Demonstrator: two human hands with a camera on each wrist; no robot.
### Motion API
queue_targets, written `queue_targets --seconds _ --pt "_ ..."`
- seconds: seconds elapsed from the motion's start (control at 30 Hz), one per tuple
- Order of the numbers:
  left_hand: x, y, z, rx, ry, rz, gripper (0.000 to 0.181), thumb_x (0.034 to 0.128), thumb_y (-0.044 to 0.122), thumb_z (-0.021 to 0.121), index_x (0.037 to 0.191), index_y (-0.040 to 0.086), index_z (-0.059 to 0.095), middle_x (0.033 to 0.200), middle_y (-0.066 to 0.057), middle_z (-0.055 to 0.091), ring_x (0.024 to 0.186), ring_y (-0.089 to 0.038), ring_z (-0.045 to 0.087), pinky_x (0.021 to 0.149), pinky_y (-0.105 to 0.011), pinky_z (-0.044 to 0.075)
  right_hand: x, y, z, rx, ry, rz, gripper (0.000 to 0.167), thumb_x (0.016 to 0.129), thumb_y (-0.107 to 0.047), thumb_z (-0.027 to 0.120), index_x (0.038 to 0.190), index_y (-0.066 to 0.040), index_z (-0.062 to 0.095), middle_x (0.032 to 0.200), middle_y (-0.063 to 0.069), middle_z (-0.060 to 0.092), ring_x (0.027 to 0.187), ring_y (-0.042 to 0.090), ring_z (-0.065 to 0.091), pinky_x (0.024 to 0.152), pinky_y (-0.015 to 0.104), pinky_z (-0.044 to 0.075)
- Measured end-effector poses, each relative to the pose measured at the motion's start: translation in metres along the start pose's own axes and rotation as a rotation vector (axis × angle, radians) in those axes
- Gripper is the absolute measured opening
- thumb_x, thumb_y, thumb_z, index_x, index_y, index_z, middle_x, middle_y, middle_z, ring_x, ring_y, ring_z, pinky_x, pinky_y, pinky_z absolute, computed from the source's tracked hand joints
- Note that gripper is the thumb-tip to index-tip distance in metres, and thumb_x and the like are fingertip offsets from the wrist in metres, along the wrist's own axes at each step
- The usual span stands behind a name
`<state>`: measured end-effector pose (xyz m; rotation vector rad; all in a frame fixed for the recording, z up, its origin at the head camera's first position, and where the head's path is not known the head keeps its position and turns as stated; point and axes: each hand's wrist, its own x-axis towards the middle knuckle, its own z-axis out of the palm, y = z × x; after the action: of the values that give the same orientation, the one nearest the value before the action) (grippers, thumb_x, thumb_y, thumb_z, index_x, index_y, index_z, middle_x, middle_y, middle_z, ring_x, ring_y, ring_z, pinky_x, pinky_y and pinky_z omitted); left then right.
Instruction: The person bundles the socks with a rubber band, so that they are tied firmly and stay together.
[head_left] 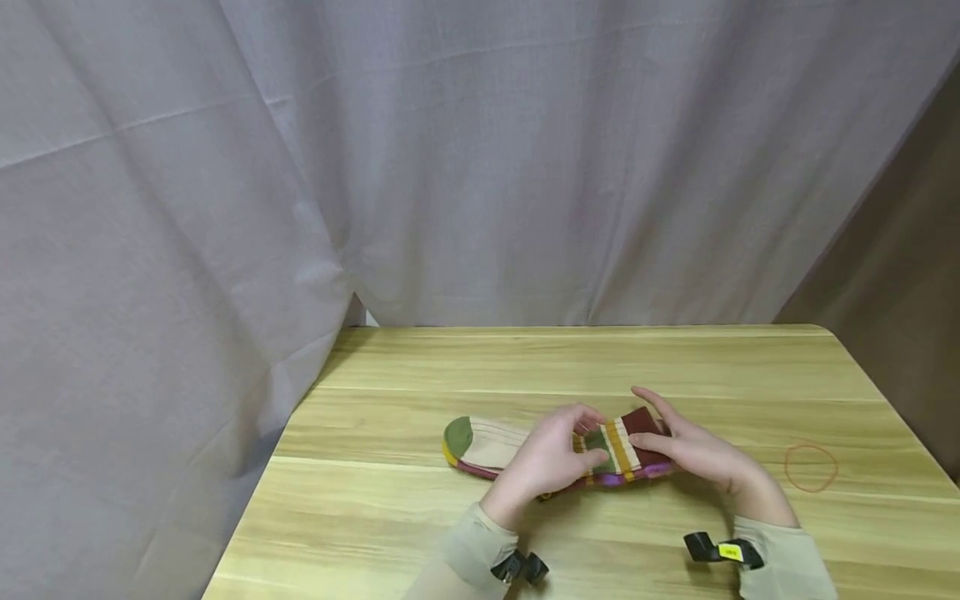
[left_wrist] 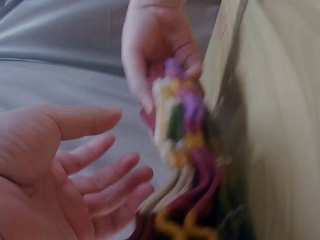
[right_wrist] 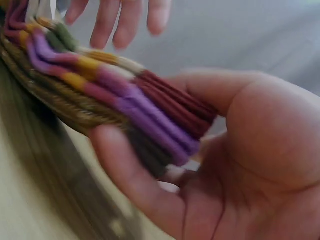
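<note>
A stack of socks lies lengthwise on the table, toes to the left. Uppermost is a cream sock (head_left: pixel 489 443) with a green toe, green and mustard stripes and a maroon cuff. Beneath it show a purple-and-maroon sock (right_wrist: pixel 150 120) and a dark olive sock (right_wrist: pixel 85 107). My right hand (head_left: pixel 701 450) grips the layered cuffs at the right end, thumb on one side and fingers on the other. Over the stack's middle is my left hand (head_left: pixel 551 450), its fingers spread and relaxed; the left wrist view shows this hand (left_wrist: pixel 90 175) apart from the socks.
The wooden table (head_left: pixel 375 517) reaches back to a grey curtain (head_left: pixel 480 167). A thin red circle (head_left: pixel 786 468) is drawn on the tabletop to the right of my right hand. Black camera mounts (head_left: pixel 517 567) are strapped at both wrists.
</note>
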<state>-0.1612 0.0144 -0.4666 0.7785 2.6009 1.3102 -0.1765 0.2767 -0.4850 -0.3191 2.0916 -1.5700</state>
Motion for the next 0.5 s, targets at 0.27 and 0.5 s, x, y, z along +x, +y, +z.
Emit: queue_targets --seconds 0.27,0.5 --pt "0.001 -0.001 0.031 0.277 0.000 -0.032 0.056 0.0819 0.030 0.095 0.128 0.019 0.066 0.114 0.008 0.063 0.102 -0.002 0.058 0.088 -0.017 0.049 0.005 -0.004 0.008 0.130 0.110 0.047 0.080 0.111 -0.017 0.055 0.171 -0.007 0.003 0.146 0.040 0.036 0.093 0.028 0.070 0.078 0.040 0.066" --pt "0.002 -0.003 0.044 0.390 0.055 -0.100 0.074 0.0715 0.029 0.100 0.134 0.023 0.062 0.122 0.006 0.061 0.108 -0.007 0.057 0.088 -0.025 0.052 0.008 -0.011 0.015 0.155 0.175 0.072 0.077 0.111 -0.014 0.049 0.171 -0.006 0.001 0.143 0.036 0.036 0.091 0.026 0.067 0.075 0.034 0.065"
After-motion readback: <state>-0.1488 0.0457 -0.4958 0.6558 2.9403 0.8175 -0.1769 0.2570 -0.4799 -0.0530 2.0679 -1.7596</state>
